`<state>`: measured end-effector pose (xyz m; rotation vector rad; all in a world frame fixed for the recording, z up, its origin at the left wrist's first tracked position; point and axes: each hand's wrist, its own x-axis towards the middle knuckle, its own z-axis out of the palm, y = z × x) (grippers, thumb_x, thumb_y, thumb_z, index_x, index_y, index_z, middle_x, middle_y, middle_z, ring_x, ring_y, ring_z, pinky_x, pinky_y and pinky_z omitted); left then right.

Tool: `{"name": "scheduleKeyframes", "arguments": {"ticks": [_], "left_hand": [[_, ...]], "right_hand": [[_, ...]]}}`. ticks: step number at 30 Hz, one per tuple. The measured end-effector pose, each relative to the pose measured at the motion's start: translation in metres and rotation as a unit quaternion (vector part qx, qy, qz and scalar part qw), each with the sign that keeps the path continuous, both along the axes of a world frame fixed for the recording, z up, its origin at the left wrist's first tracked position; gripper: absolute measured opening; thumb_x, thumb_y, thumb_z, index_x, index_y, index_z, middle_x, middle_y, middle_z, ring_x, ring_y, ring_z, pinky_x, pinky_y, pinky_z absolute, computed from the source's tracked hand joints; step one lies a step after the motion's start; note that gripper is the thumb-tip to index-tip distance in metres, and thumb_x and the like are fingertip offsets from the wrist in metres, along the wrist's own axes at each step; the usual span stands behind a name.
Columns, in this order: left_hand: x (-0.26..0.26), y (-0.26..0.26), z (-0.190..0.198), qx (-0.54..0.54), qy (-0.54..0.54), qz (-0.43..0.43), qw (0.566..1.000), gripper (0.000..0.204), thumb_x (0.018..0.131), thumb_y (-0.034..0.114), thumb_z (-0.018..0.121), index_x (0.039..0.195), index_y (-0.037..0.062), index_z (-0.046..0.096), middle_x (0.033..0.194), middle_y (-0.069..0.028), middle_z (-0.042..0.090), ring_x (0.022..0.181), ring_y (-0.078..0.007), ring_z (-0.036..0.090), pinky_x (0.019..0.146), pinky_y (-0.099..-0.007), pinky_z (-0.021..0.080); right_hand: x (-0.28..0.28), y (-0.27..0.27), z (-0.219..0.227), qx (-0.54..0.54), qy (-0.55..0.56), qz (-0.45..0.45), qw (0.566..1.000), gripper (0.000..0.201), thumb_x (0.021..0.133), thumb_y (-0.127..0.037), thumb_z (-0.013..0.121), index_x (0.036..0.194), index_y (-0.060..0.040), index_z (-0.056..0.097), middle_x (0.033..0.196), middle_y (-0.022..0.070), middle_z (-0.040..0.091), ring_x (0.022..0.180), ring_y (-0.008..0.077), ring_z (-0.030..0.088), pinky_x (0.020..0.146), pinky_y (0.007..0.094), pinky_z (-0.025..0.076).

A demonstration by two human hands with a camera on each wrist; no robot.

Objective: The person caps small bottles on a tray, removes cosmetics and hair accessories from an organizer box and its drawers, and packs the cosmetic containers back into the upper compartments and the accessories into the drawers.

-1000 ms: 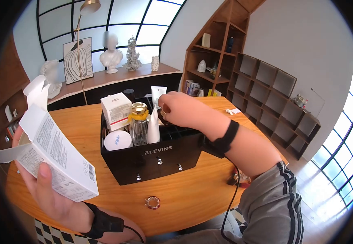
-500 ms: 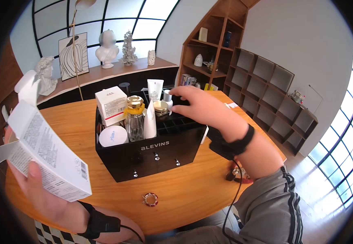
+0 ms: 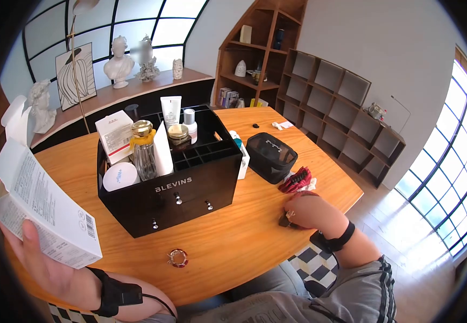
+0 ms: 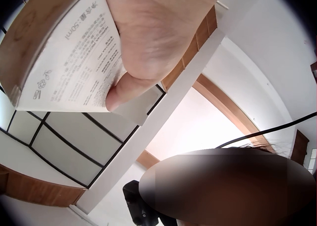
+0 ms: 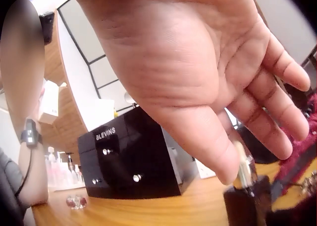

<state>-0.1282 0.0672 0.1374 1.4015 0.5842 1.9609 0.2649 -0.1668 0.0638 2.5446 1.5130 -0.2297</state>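
Observation:
On the left, the left hand (image 3: 56,269) grips a white printed box (image 3: 56,210) whose top flaps stand open; the left wrist view shows the thumb against the box (image 4: 74,62). At the table's right edge the right hand (image 3: 317,212) is low over a small dark bottle (image 5: 247,201). Its thumb and a partly hidden finger pinch the bottle's clear top, while the other fingers of the hand (image 5: 198,72) stay extended. A black organizer (image 3: 174,196) stands mid-table, holding a glass bottle (image 3: 144,156), white tubes, a gold-lidded jar (image 3: 178,134) and a boxed item (image 3: 115,137).
Right of the organizer are a black mesh pouch (image 3: 271,157), a white carton (image 3: 243,164) and a dark red bunched item (image 3: 298,180). A beaded ring-shaped item (image 3: 178,258) lies near the front edge. Small white pieces (image 3: 283,125) lie at the back right.
The right hand has left the organizer's jar and moved right and down to the small dark bottle. The left hand keeps hold of the box. The head view has turned right.

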Motion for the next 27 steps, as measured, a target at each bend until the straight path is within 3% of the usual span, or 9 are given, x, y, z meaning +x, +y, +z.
{"name": "scheduleKeyframes", "arguments": {"ticks": [2,4,11,17,19,21,23,25,27], "left_hand": [[-0.001,-0.001,0.000,0.007,0.003,-0.003,1.000,0.066,0.087,0.040,0.058,0.143,0.0129,0.036,0.142,-0.0149,0.041,0.111,-0.0195,0.052,0.075,-0.0301,0.047],[0.009,-0.003,0.008,0.025,-0.008,-0.001,1.000,0.068,0.086,0.043,0.058,0.143,0.0129,0.036,0.139,-0.0138,0.044,0.110,-0.0185,0.052,0.076,-0.0298,0.047],[0.021,-0.003,0.017,0.070,-0.001,-0.033,0.997,0.070,0.084,0.042,0.056,0.142,0.0085,0.035,0.130,-0.0117,0.049,0.111,-0.0177,0.050,0.089,-0.0286,0.039],[0.022,-0.002,0.022,0.057,-0.030,-0.013,0.998,0.081,0.076,0.044,0.067,0.141,0.0062,0.035,0.128,-0.0147,0.050,0.113,-0.0206,0.054,0.088,-0.0275,0.045],[0.017,0.009,0.017,0.068,-0.004,-0.030,0.997,0.078,0.078,0.044,0.063,0.141,0.0068,0.035,0.128,-0.0142,0.050,0.114,-0.0184,0.053,0.088,-0.0287,0.044],[0.013,0.014,0.016,0.080,0.021,-0.047,0.995,0.075,0.081,0.044,0.059,0.142,0.0074,0.035,0.129,-0.0137,0.051,0.115,-0.0162,0.052,0.089,-0.0299,0.043],[0.013,0.015,0.019,0.082,0.023,-0.074,0.994,0.084,0.074,0.038,0.072,0.140,0.0010,0.034,0.136,-0.0190,0.046,0.120,-0.0240,0.053,0.094,-0.0339,0.049],[0.013,0.015,0.019,0.093,0.018,-0.067,0.993,0.084,0.074,0.037,0.072,0.140,-0.0005,0.034,0.137,-0.0202,0.045,0.120,-0.0245,0.053,0.095,-0.0343,0.048],[0.011,0.015,0.019,0.103,0.015,-0.058,0.993,0.084,0.075,0.036,0.072,0.140,-0.0019,0.033,0.139,-0.0214,0.043,0.121,-0.0250,0.052,0.095,-0.0347,0.048]], "right_hand": [[0.001,-0.003,-0.015,-0.037,-0.003,-0.020,0.999,0.027,0.084,-0.021,0.059,0.107,-0.0105,0.064,0.093,0.0159,0.067,0.088,0.0333,0.065,0.074,0.0403,0.051],[0.002,-0.007,-0.025,0.086,0.051,-0.009,0.995,0.022,0.083,-0.018,0.056,0.100,-0.0052,0.060,0.079,0.0181,0.066,0.074,0.0378,0.065,0.064,0.0455,0.050],[-0.009,0.011,-0.012,0.109,0.059,0.011,0.992,0.020,0.085,-0.020,0.056,0.099,-0.0054,0.059,0.085,0.0167,0.067,0.081,0.0356,0.065,0.070,0.0433,0.050],[-0.032,0.039,0.059,0.262,-0.005,-0.036,0.964,0.021,0.083,-0.021,0.063,0.098,-0.0063,0.059,0.079,0.0153,0.064,0.078,0.0352,0.064,0.068,0.0437,0.050],[-0.040,0.054,0.087,0.387,-0.016,0.001,0.922,0.022,0.081,-0.020,0.067,0.096,-0.0065,0.058,0.076,0.0140,0.063,0.077,0.0356,0.063,0.068,0.0441,0.050],[-0.045,0.077,0.110,0.415,-0.014,0.032,0.909,0.023,0.080,-0.020,0.068,0.096,-0.0062,0.058,0.079,0.0142,0.064,0.080,0.0349,0.063,0.070,0.0440,0.050],[-0.046,0.104,0.123,0.443,-0.015,0.064,0.894,0.024,0.080,-0.020,0.069,0.096,-0.0059,0.058,0.083,0.0144,0.064,0.084,0.0343,0.062,0.072,0.0439,0.049],[-0.039,0.141,0.119,0.493,-0.074,0.210,0.841,0.022,0.080,-0.019,0.069,0.093,-0.0054,0.060,0.092,0.0147,0.063,0.094,0.0333,0.060,0.078,0.0433,0.049],[-0.032,0.176,0.113,0.455,-0.084,0.219,0.859,0.021,0.079,-0.019,0.069,0.093,-0.0054,0.061,0.096,0.0143,0.062,0.097,0.0331,0.059,0.081,0.0428,0.048]]}}
